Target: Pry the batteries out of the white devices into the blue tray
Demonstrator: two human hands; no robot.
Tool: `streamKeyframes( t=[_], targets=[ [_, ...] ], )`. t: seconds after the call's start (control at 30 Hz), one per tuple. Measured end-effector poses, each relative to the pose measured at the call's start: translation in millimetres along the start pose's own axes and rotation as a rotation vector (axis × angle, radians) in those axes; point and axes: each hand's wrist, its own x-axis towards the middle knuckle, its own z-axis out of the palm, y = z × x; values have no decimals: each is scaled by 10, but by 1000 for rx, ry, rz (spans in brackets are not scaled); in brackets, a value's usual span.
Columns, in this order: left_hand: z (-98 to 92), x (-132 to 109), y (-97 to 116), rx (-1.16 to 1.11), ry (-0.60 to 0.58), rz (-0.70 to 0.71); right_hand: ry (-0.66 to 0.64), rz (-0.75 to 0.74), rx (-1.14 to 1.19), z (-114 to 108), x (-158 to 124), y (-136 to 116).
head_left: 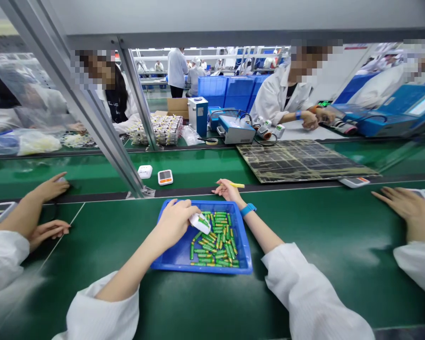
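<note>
A shallow blue tray (170,257) lies on the green work surface before me, with many loose green and gold batteries (216,241) in it. Over the tray's left half, my left hand (175,219) is closed on a small white device (200,224), tilted so that green batteries show in its open side. Past the tray's far right corner, my right hand (229,191) has a thin yellow stick-like tool (237,185) between its fingers; its exact kind cannot be made out. A blue band (248,209) circles my right wrist.
A white-and-orange device (165,177) and a white one (145,171) lie on the belt ahead. A dark panel (304,158) covers part of the belt. A metal post (102,132) stands front left. Co-workers' hands (53,189) (407,208) rest at both sides.
</note>
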Motion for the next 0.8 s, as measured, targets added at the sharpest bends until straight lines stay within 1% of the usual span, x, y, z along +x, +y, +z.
streamKeyframes(
  t=[0.03, 0.07, 0.17, 0.2, 0.23, 0.27, 0.33, 0.37, 0.4, 0.43, 0.47, 0.5, 0.53, 0.57, 0.6, 0.63, 0.67, 0.7, 0.73, 0.77, 0.8],
  targets=[
    [22, 15, 0, 30, 69, 24, 28, -12, -6, -2, -1, -53],
    [43, 28, 0, 65, 163, 50, 68, -33, -10, 4, -12, -129],
    [97, 42, 3, 151, 544, 122, 187, -172, 0, 122, -154, -491],
    [114, 39, 7, 161, 663, 146, 192, -237, 4, 203, -250, -632],
    [133, 34, 16, 158, 759, 168, 144, -280, -2, 303, -368, -766],
    [155, 28, 28, 146, 825, 185, 60, -274, -37, 416, -502, -881],
    [206, 18, 64, 100, 878, 206, -102, -163, -128, 648, -774, -1023],
    [231, 17, 89, 57, 878, 204, -156, -110, -172, 750, -891, -1047],
    [253, 19, 118, -12, 876, 176, -183, -77, -192, 835, -984, -1043],
    [267, 26, 150, -117, 880, 114, -172, -54, -172, 900, -1049, -1018],
    [272, 37, 184, -272, 889, 16, -150, -45, -137, 944, -1087, -980],
    [265, 53, 216, -483, 888, -112, -120, -47, -88, 969, -1103, -936],
    [247, 72, 246, -747, 853, -258, -97, -53, -38, 981, -1103, -890],
    [219, 93, 270, -1051, 755, -401, -96, -60, -7, 983, -1096, -846],
    [186, 113, 286, -1373, 596, -520, -118, -67, 0, 982, -1087, -805],
    [153, 131, 296, -1679, 397, -604, -154, -74, -15, 980, -1082, -767],
    [124, 144, 299, -1932, 210, -662, -197, -80, -47, 981, -1082, -732],
    [103, 151, 297, -2119, 73, -701, -237, -95, -94, 985, -1087, -701],
    [93, 152, 293, -2245, -1, -726, -261, -121, -147, 991, -1095, -675],
    [93, 149, 288, -2321, -27, -739, -263, -157, -198, 997, -1105, -655],
    [104, 142, 283, -2362, -35, -743, -238, -200, -238, 1002, -1115, -643]
  ],
)
